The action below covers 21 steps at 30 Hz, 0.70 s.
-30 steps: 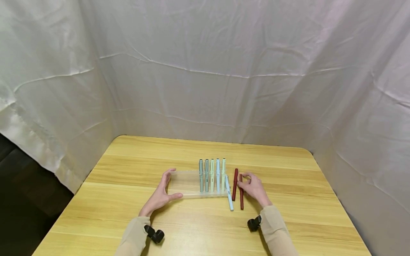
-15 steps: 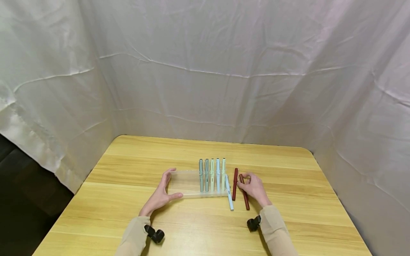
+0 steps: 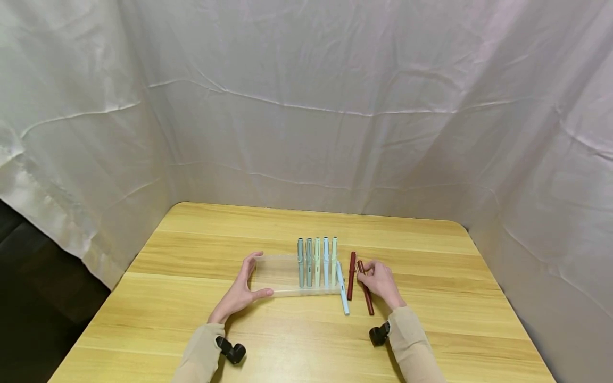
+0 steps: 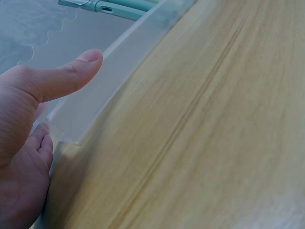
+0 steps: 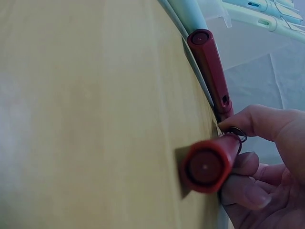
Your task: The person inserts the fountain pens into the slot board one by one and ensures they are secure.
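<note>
My left hand (image 3: 238, 291) grips the left end of a clear plastic pen rack (image 3: 276, 272), thumb along the front edge and fingers at the back. In the left wrist view the thumb (image 4: 71, 78) overlaps the rack's front strip (image 4: 102, 90). Several capped pens stand side by side on its right half: grey-green pens (image 3: 309, 266), light green ones (image 3: 317, 266) and a light blue one (image 3: 326, 266). My right hand (image 3: 382, 280) pinches a dark red pen (image 3: 366, 295) near its upper part; its round end (image 5: 206, 168) faces the right wrist camera.
Left of the held pen lies another dark red pen (image 3: 351, 276). A loose light blue pen (image 3: 343, 295) slants by the rack's right end. The wooden table (image 3: 297, 340) is bordered by pale grey curtains (image 3: 306, 133) at the back and sides.
The held red pen's lower end has swung to the right, so the pen now slants. My left hand and the rack stay in place.
</note>
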Available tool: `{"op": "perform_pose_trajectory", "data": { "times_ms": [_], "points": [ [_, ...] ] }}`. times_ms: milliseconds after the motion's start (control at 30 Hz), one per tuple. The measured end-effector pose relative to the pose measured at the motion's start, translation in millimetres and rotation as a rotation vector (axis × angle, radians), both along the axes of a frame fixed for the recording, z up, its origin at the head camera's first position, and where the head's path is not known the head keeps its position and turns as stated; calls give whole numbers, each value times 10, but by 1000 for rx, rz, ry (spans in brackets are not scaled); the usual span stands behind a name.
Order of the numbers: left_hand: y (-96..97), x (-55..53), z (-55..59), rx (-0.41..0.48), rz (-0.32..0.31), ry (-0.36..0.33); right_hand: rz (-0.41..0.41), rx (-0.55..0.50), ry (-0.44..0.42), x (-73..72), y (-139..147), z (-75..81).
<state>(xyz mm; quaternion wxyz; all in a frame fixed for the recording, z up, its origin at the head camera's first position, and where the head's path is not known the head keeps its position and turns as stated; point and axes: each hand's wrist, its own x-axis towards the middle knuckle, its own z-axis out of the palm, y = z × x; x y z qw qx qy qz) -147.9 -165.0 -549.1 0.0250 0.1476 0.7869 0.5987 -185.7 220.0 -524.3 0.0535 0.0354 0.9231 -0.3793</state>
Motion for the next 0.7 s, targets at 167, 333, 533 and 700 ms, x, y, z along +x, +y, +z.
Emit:
{"op": "perform_pose_trajectory", "data": {
  "times_ms": [167,333,533,700],
  "points": [
    [-2,-4,-1,3,-1,3,0,-3,6,3,2,-8],
    [-3,0,1,-4,0,6,1,-8,16,7,11,-19],
    [-2,3,-1,-14,4,10,-3,-30,24,14,21,-15],
    [-3,1,-9,-14,2,19,-9,-70,15,29,27,4]
  ]
}}
